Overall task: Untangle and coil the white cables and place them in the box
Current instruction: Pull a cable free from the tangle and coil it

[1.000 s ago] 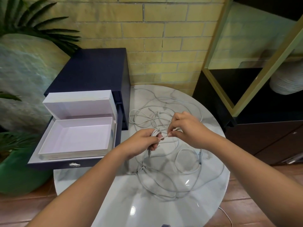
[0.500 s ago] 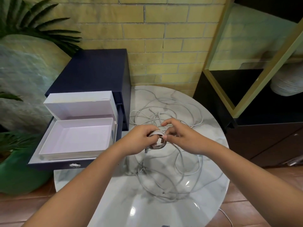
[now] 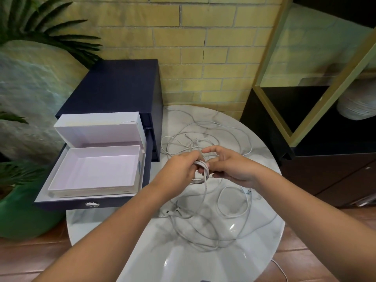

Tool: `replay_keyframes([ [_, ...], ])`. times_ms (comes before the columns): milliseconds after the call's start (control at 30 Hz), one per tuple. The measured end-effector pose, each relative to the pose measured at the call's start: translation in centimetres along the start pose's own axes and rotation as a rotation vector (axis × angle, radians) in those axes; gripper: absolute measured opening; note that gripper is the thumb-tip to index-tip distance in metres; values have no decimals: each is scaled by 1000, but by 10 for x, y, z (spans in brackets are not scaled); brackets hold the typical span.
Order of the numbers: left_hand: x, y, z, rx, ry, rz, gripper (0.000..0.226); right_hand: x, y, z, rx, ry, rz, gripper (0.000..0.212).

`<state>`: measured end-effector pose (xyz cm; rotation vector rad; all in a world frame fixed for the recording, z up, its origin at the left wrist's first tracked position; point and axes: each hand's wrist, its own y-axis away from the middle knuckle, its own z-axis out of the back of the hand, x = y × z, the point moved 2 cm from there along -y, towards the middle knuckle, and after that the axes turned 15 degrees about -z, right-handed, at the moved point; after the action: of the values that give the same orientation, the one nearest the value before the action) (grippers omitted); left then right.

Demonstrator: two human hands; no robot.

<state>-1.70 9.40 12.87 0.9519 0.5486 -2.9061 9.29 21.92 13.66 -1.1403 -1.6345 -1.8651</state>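
No writing is legible. The left hand (image 3: 179, 169) is closed around a small white cable coil (image 3: 200, 173); the right hand (image 3: 230, 166), fingers partly curled, pinches its strand. Loose tangled white cables (image 3: 213, 226) sprawl beneath and beyond both hands. Left of the left hand sits the open white cardboard box (image 3: 95, 174).

A round marble table (image 3: 254, 259) fills 6 o'clock. At 10 o'clock stands a navy drawer cabinet (image 3: 114, 86), 1 drawer pulled out, with a green planter (image 3: 18, 218) at 8 o'clock.
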Motion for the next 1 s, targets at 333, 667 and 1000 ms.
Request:
replay_keyframes([
  [333, 2, 8, -7, -98, 85, 14, 33, -2, 1, -16, -275, 305, 174, 34],
  [667, 0, 7, -6, -101, 156, 8, 42, -1, -3, 0, -461, 459, 283, 44],
  [1000, 5, 8, -2, -223, 139, 16, 41, -9, -13, -5, -207, 26, -60, 13],
])
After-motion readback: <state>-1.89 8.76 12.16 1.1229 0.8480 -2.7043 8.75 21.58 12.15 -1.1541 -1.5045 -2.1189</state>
